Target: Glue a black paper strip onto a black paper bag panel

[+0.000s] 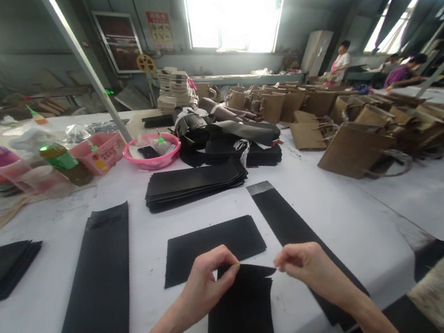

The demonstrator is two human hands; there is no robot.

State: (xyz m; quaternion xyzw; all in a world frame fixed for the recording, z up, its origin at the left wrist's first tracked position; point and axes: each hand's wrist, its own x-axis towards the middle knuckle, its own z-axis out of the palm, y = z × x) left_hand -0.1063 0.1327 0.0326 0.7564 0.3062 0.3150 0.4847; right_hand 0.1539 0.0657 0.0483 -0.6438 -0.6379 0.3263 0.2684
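My left hand [208, 280] pinches the top edge of a black sheet [241, 325] between thumb and fingertips. The sheet is flexible, perhaps leather-like, and hangs toward me at the table's near side. My right hand [310, 270] is closed in a pinch at the pointed right corner of the raised top edge. Just beyond my hands a black rectangular piece [213, 246] lies flat. A long black strip [297, 222] runs beneath my right forearm, and a wider black strip [102, 284] lies to the left.
Farther back are a stack of black pieces [195, 184], a pink basin [154, 162] with a phone, and a pink basket [103, 156] beside a green-labelled bottle [65, 165]. Brown bags [357, 149] fill the right side. Another black stack [4, 271] sits far left. Two people work in the background.
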